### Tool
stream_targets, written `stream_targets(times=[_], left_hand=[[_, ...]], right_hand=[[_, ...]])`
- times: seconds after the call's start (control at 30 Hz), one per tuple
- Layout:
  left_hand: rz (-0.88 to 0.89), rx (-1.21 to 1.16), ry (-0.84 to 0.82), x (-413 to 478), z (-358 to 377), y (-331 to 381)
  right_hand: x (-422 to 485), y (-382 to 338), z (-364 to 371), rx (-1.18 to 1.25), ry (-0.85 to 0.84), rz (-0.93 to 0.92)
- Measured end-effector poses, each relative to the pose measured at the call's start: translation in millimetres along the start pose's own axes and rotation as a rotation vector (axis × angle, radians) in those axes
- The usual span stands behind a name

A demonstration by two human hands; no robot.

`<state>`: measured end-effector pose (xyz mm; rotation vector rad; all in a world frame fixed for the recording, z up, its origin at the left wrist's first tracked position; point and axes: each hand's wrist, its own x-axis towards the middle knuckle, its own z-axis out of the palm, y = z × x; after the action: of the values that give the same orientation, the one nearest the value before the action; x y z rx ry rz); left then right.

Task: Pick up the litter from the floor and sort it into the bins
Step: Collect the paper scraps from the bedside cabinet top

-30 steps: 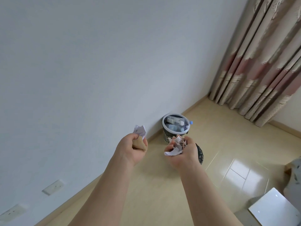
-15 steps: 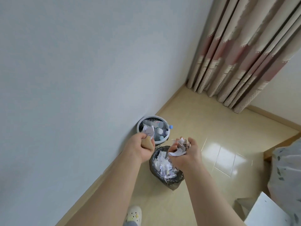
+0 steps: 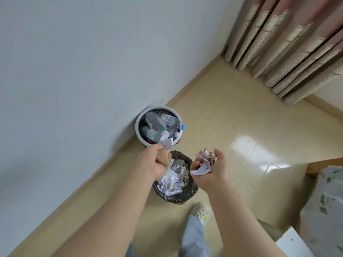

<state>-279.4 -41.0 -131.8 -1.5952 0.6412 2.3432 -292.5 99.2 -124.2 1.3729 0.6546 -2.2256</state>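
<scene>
**A:** Where's the litter?

**B:** In both hands. The left hand (image 3: 155, 164) grips a crumpled tan-and-white paper wad (image 3: 163, 158), fingers curled round it, over the far edge of the nearer bin. The right hand (image 3: 211, 173), palm up, cups torn white paper scraps (image 3: 203, 161) with curled fingers, just right of that bin.

**A:** And the bins?

**B:** Two, on the glossy beige tiled floor (image 3: 232, 112) along the pale wall (image 3: 74, 71). The black bag-lined bin (image 3: 193, 189) is heaped with crumpled paper (image 3: 172, 179). Just beyond it, the round white plastic basket (image 3: 137, 127) holds several clear plastic bottles (image 3: 157, 123).
</scene>
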Motion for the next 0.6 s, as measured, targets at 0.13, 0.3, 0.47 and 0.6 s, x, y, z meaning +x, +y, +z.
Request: stream_targets(times=[0.13, 0.3, 0.47, 0.6], left_hand=[[-0.025, -0.041, 0.112, 83.5, 11.3, -36.0], [-0.064, -0.024, 0.246, 172.0, -0.5, -71.2], [-0.068, 0.147, 0.375, 242.2, -16.4, -98.9], [-0.065, 0.230, 0.395, 287.4, -34.4, -114.2]], right_hand=[[74.7, -39.8, -9.9, -0.195, 0.078, 0.051], [168.7, -42.7, -35.5, -0.379, 0.146, 0.172], [249.4, -32.6, -73.2, -0.523, 0.205, 0.247], [290.5, -29.7, -96.6, -0.585, 0.213, 0.302]])
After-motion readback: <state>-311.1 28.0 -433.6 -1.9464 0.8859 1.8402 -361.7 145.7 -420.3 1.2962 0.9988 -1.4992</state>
